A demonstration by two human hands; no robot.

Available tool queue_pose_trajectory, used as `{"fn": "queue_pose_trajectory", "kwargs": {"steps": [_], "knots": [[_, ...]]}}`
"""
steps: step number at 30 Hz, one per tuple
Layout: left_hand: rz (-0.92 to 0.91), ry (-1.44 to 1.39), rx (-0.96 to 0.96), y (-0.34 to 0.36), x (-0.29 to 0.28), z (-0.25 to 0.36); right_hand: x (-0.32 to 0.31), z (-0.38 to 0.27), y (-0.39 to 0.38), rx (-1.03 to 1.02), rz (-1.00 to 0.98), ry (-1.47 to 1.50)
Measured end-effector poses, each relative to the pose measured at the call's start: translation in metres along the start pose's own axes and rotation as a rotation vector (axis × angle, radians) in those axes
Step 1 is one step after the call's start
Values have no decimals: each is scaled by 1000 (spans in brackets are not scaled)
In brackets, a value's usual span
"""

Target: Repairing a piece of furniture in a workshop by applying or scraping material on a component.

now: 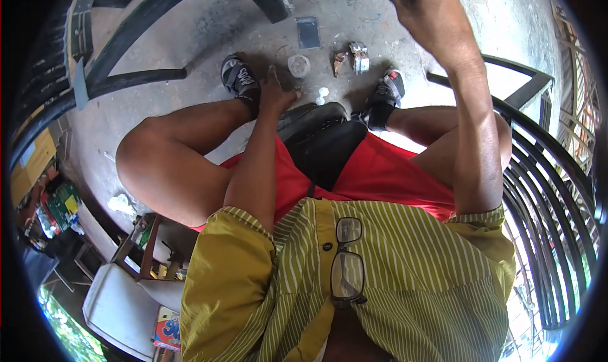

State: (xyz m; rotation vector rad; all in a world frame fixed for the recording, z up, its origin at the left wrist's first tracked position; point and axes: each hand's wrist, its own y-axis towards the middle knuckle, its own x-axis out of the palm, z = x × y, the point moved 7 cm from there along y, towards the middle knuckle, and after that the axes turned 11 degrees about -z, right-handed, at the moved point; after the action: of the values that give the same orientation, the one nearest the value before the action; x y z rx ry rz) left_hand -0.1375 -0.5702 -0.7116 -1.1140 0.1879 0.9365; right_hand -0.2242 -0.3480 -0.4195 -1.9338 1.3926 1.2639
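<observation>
So the left hand (277,91) reaches down with fingers loose, just beside a clear cup (299,65) on the floor (190,39). The right hand (425,10), raised far right, is curled, its grip cut off at the top edge.
</observation>
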Motion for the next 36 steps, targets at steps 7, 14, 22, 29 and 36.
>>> {"fn": "queue_pose_trajectory", "kwargs": {"steps": [7,14,22,29,36], "knots": [[3,-124,2,10,7,0,-66,26,-19,309,183,47],[150,-211,117,16,19,19,17,90,-8,348,-60,113],[239,-275,69,18,14,14,249,178,-78,922,-273,520],[201,-296,156,31,44,12,307,203,-135,1056,43,657],[-82,-170,-294,12,88,-36,297,165,-171,1325,93,219]]}}
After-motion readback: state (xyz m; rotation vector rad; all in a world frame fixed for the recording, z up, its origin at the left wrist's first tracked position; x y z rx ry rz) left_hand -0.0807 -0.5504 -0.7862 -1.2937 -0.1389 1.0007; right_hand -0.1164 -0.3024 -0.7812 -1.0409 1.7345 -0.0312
